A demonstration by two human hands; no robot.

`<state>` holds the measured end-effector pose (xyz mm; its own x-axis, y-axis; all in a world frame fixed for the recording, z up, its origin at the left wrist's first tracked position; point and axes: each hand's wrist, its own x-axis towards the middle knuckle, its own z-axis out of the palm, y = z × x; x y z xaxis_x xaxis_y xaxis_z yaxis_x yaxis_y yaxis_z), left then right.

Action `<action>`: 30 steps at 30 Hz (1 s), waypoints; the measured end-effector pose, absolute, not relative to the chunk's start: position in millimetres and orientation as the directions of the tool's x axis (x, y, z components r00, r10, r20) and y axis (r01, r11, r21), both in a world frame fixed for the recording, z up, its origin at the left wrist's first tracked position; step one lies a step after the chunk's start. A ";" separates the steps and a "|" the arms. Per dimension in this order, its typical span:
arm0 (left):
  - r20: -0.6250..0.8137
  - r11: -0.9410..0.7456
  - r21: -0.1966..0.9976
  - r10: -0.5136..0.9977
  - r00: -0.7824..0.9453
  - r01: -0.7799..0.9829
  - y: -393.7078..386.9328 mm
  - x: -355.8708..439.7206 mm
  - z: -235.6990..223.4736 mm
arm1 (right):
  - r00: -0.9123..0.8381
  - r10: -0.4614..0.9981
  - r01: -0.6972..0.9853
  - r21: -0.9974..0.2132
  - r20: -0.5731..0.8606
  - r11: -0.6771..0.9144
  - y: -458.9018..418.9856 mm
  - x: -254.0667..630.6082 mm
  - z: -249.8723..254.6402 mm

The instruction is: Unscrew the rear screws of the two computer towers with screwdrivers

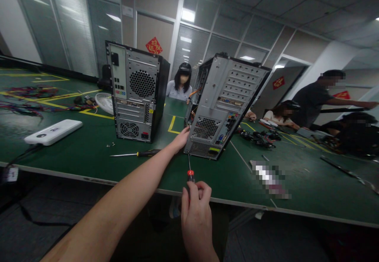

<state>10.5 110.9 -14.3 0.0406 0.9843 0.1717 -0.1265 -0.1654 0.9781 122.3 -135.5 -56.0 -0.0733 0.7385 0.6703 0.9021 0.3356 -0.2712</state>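
A grey desktop computer case [216, 108] stands on the green table, its rear panel towards me and its left side open. My left hand [181, 140] grips the lower left edge of this case, with its fingertips hidden at the open side. Below, my right hand [197, 212] is closed around the handle of a screwdriver [190, 173] with a red collar. The screwdriver's shaft points up, and its tip meets the bottom left corner of the rear panel. Another screwdriver [139, 153], black and yellow, lies on the table, partly behind my left forearm.
A second computer case [134, 92] stands to the left. Around it are a white power bank [53, 132], small screws [111, 145], a white basket [104, 102] and cable bundles [32, 92]. More black cables [257, 135] lie right. Several people sit or stand across the table [225, 183].
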 end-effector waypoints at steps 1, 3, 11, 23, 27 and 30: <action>0.173 -0.167 0.978 0.984 0.039 -0.123 110.3 10.3 -13.9 | -0.078 0.738 0.901 -0.270 0.670 0.340 -135.2 122.8 -55.5; 0.178 -0.173 0.978 0.983 0.036 -0.115 108.7 10.3 -12.6 | -0.098 0.746 0.901 -0.260 0.659 0.348 -135.1 123.5 -54.5; 0.167 -0.158 0.978 0.984 0.058 -0.136 103.1 12.3 -6.7 | -0.061 0.792 0.867 -0.360 0.607 0.343 -139.3 121.3 -52.3; 0.170 -0.164 0.980 0.984 0.044 -0.114 98.2 11.1 -2.5 | -0.150 0.739 0.929 -0.162 0.657 0.333 -137.5 129.1 -59.5; 0.153 -0.148 0.982 0.987 0.043 -0.115 101.2 11.0 -5.0 | -0.167 0.727 0.934 -0.130 0.666 0.334 -138.2 128.5 -57.3; 0.141 -0.134 0.984 0.989 0.052 -0.118 102.6 10.6 -6.2 | -0.167 0.742 0.933 -0.140 0.649 0.332 -137.8 126.9 -56.7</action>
<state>10.6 102.6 -6.2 0.0524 0.9886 0.1413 -0.1179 -0.1343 0.9839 126.9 -137.8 -56.7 -0.1671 0.7418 0.6495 0.9327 0.3324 -0.1397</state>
